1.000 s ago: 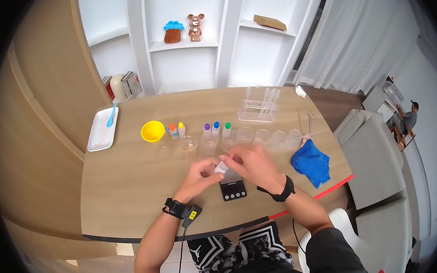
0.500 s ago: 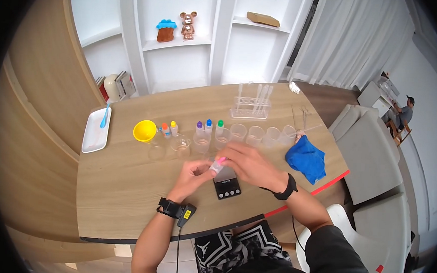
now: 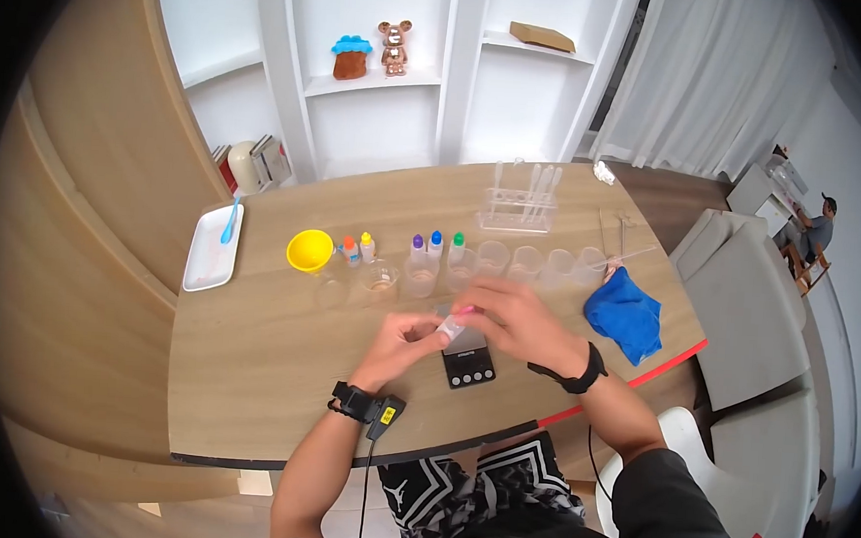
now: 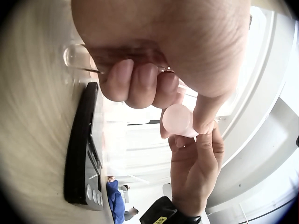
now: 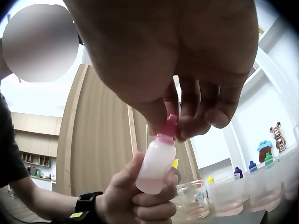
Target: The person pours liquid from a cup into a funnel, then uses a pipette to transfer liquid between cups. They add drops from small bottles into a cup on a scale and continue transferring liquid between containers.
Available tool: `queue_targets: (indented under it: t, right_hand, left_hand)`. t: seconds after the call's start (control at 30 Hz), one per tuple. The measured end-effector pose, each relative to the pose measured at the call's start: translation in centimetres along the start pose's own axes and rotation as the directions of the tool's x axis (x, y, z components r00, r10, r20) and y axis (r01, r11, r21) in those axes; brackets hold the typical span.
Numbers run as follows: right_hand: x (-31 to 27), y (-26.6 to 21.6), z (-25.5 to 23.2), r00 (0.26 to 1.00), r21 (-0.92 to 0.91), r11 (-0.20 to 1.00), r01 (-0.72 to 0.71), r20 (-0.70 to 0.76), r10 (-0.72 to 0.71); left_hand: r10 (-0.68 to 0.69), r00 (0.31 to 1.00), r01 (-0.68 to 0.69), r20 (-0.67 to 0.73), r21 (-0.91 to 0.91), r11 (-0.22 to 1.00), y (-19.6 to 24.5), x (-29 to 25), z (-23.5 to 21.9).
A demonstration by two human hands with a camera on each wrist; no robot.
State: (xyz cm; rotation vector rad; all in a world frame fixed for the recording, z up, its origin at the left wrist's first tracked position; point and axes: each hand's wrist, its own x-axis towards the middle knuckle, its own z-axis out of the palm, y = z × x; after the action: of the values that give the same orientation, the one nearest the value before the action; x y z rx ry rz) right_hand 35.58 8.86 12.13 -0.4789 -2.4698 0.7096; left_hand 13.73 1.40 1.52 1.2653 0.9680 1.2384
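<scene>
A wood-topped table [image 3: 275, 388] stands before the person. At its left end lies a white rectangular tray [image 3: 203, 273] with a blue spoon [image 3: 229, 223] in it; toward the far edge stands a clear test-tube rack [image 3: 518, 215] holding slender tubes. A crumpled blue cloth [image 3: 625, 315] lies at the right. Near the table's middle, the right hand [image 3: 516, 324] pinches with its thumb and fingertip, the other fingers loosely bent, while the left hand [image 3: 401, 346] wraps thumb and fingers round a translucent dropper bottle [image 5: 158, 163]. A black digital scale [image 3: 469, 368] with 4 round buttons sits on the table below them. The yellow bowl [image 3: 310, 251] is just beside 2 bottles capped orange [image 3: 351, 251] and yellow [image 3: 367, 247]. Clear plastic cups [image 3: 524, 265] form a row, with purple-, blue- and green-capped bottles [image 3: 436, 245] behind. The held bottle is tilted, raised clear of the scale; its pink cap [image 5: 169, 126] is between the right thumb and fingertip.
</scene>
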Motion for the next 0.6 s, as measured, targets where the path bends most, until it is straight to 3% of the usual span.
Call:
queue_targets:
  t: [0.07,0.17,0.27,0.37,0.6]
  right_hand:
    - [0.1,0.2,0.1,0.989,0.044,0.99,0.133,-0.069,-0.13]
    - [0.4,-0.5,-0.2,0.985,0.07,0.986,0.151,-0.096,-0.144]
    - [0.2,-1.6,-0.4,0.995,0.077,0.994,-0.075,-0.059,0.08]
    - [0.1,-0.8,-0.3,0.99,0.026,0.989,-0.143,0.01,0.143]
    - [0.1,-0.7,-0.5,0.991,0.021,0.997,0.076,-0.11,-0.073]
  left_hand:
    - [-0.003,1.0,0.003,0.007,0.006,1.0,0.0,-0.1,0.0]
    - [-0.003,1.0,0.003,0.026,0.028,1.0,0.3,0.0,-0.2]
    - [-0.015,0.999,0.014,0.043,0.036,0.999,0.2,0.1,-0.4]
    - [0.006,0.999,-0.007,0.034,0.014,1.0,-0.5,0.2,-0.1]
    - [0.006,0.996,-0.007,0.085,0.011,1.0,0.3,0.1,-0.2]
